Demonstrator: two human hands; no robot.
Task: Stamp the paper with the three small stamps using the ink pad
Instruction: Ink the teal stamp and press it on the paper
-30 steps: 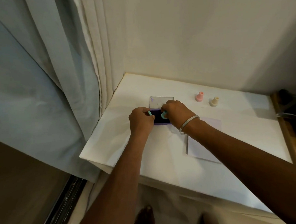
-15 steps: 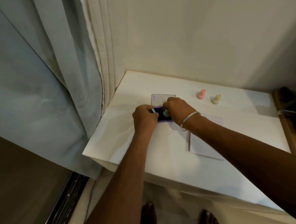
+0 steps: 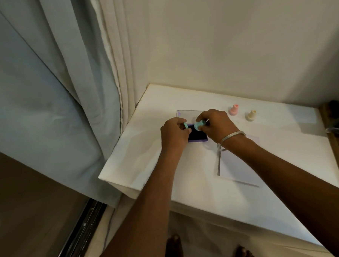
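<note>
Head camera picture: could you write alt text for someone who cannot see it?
A person's right hand holds a small teal stamp just above a dark ink pad on a white table, while the left hand pinches a teal cap beside it. A pink stamp and a cream stamp stand farther back; a sheet of paper lies under the right forearm.

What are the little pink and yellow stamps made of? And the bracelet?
The pink stamp and the cream-yellow stamp look like matte plastic: smooth, even pastel colour, moulded shape. The bracelet on the right wrist looks like metal, thin, pale and slightly shiny, though that is uncertain.
</note>
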